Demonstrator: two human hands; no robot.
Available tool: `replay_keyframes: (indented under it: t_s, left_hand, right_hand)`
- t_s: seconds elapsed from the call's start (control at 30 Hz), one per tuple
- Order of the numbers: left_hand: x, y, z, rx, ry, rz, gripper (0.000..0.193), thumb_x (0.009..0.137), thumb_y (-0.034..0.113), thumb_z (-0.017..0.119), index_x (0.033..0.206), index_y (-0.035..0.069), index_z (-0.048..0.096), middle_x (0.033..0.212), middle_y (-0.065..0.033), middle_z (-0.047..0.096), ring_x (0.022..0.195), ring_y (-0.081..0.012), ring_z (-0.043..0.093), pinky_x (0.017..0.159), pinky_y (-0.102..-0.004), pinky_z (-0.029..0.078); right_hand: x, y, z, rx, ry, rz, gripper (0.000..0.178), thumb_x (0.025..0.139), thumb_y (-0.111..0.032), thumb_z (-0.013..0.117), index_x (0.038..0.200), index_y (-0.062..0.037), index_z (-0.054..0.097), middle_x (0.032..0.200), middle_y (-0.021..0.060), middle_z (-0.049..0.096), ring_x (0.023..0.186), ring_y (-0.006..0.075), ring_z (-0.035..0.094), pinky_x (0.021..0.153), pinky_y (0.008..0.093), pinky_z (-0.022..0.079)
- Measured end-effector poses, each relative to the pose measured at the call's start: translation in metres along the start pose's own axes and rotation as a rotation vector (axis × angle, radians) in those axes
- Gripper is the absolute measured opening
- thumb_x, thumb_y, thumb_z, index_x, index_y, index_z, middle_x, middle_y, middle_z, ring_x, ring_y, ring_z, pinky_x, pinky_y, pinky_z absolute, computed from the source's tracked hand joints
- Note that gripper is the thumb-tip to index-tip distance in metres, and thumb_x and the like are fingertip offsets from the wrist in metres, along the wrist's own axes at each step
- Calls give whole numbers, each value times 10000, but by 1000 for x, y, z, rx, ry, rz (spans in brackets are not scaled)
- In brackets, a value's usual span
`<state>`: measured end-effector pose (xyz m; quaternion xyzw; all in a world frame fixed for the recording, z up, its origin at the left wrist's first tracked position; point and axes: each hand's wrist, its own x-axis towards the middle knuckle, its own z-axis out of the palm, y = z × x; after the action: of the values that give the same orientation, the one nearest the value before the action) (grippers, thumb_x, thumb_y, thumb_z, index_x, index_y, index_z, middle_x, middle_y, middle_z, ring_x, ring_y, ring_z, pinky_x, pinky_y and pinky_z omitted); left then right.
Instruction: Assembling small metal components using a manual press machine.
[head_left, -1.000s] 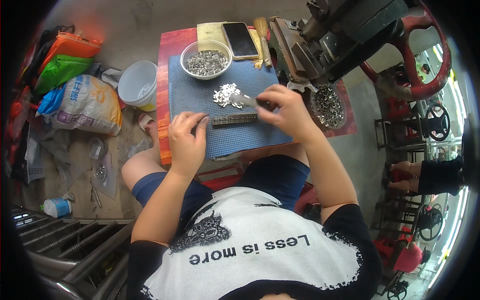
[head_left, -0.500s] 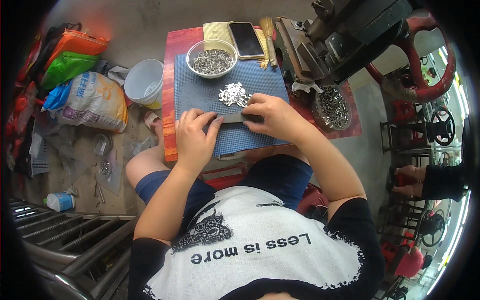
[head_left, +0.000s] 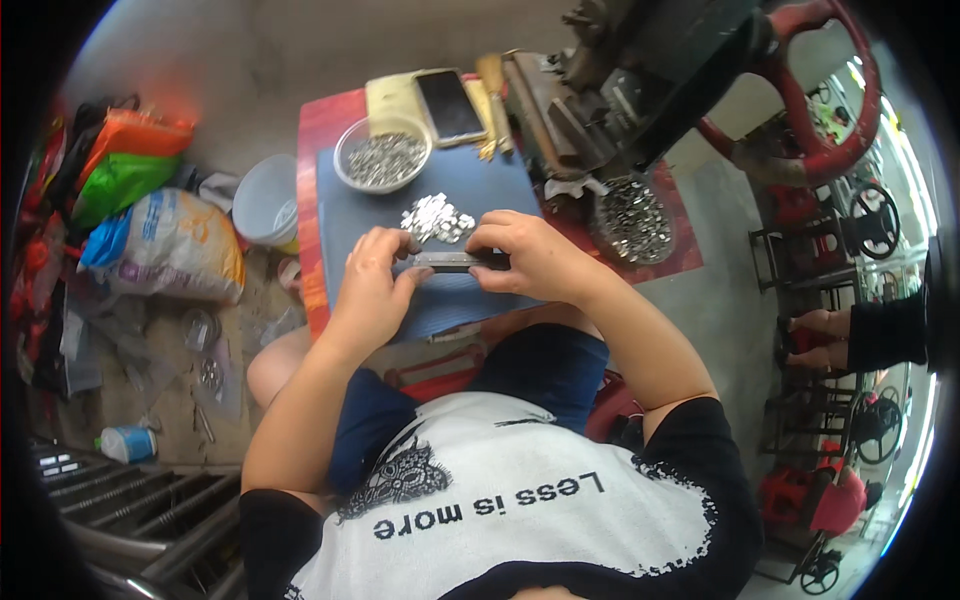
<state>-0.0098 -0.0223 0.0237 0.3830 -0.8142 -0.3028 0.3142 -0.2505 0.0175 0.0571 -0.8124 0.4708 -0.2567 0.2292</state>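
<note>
Both hands hold a narrow dark-grey metal bar (head_left: 446,262) level, just above a blue mat (head_left: 345,225) in front of me. My left hand (head_left: 372,290) pinches its left end between thumb and fingers. At the other end my right hand (head_left: 535,258) grips it the same way, the fingers covering that end. A lighter strip with small marks runs along the bar. Just beyond it lies a pile of small shiny silver metal pieces (head_left: 437,217). Behind the pile, a clear plastic bowl (head_left: 385,188) holds many small metal parts.
A phone (head_left: 450,105) on a yellow cloth and a straw brush (head_left: 496,105) lie at the table's far side. To the right stand a dark press (head_left: 640,90) with a red handwheel (head_left: 790,100) and a tub of metal parts (head_left: 635,222). A white bucket (head_left: 262,205) stands left.
The bar has turned in my hands and now shows a lighter marked strip instead of a plain grey face. The whole view has shifted, placing the table lower and farther left.
</note>
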Motion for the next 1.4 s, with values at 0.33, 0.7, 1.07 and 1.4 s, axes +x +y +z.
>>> replay_keyframes:
  t_s: [0.33, 0.7, 1.07, 1.4]
  left_hand:
    - [152, 71, 88, -161, 61, 159, 1239, 575, 369, 948, 1493, -68, 240, 1452, -269, 402, 1383, -400, 370, 1153, -430, 337]
    - [172, 76, 126, -102, 231, 188, 1231, 576, 413, 897, 1484, -75, 223, 1364, -295, 466, 1312, -424, 418, 1121, -477, 330]
    - [168, 86, 124, -12, 225, 196, 1252, 572, 471, 914, 1478, -69, 240, 1339, -282, 475, 1278, -415, 455, 1103, -473, 354]
    - [172, 84, 124, -15, 236, 150, 1290, 572, 422, 924, 1505, -58, 173, 1399, -270, 418, 1343, -413, 372, 1166, -471, 246]
  right_hand:
    - [-3, 21, -99, -429, 688, 372, 308, 805, -231, 712, 943, 43, 688, 915, 232, 672, 866, 382, 661, 799, 441, 526]
    - [1, 36, -115, -484, 450, 421, 281, 878, -244, 654, 942, 25, 706, 881, 263, 667, 841, 417, 653, 781, 483, 517]
    - [-3, 109, -123, -288, 474, 601, 338, 947, -285, 522, 996, 15, 670, 1033, 267, 663, 1019, 435, 621, 901, 493, 482]
    - [-118, 94, -226, -1012, 1795, 391, 670, 822, -241, 807, 1257, 64, 398, 1170, 222, 554, 1092, 318, 583, 938, 415, 459]
